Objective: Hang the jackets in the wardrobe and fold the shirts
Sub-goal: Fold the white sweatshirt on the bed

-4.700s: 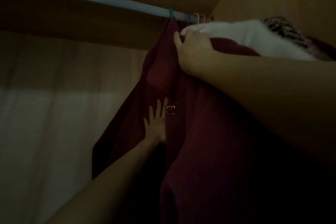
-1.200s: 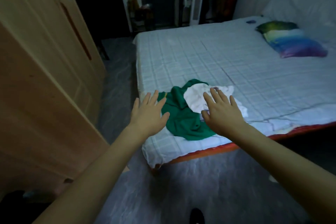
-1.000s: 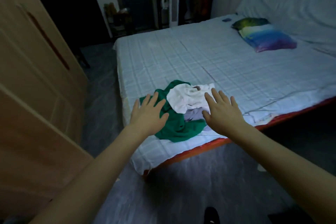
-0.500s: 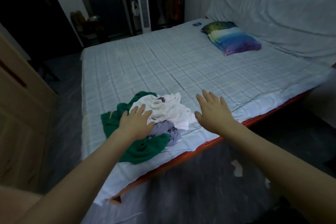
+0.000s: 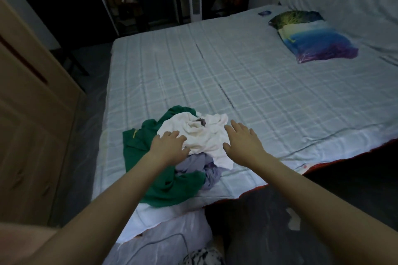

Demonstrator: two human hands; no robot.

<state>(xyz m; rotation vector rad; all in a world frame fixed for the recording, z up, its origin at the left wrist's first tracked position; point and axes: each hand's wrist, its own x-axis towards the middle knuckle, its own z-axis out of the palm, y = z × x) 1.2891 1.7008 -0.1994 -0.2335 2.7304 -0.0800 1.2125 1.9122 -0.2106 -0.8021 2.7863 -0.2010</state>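
Left hand (image 5: 170,144): fingers loosely spread, resting on white shirt (image 5: 206,137). Right hand (image 5: 243,142): spread flat at the shirt's 3 o'clock edge, holding nothing.

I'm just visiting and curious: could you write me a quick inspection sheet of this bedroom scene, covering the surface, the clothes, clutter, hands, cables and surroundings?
Surface: bed with pale checked sheet, red edge below.
Job's things: heap near the bed's front edge; white shirt on top, green shirt and lilac shirt beneath, all unfolded.
Clutter: colourful pillow at the far right.
Hands: left hand over the heap, fingers slightly bent, holding nothing; right hand open above the white shirt's edge.
Cables: grey cord on the floor.
Surroundings: wooden wardrobe at left; dark doorway behind.
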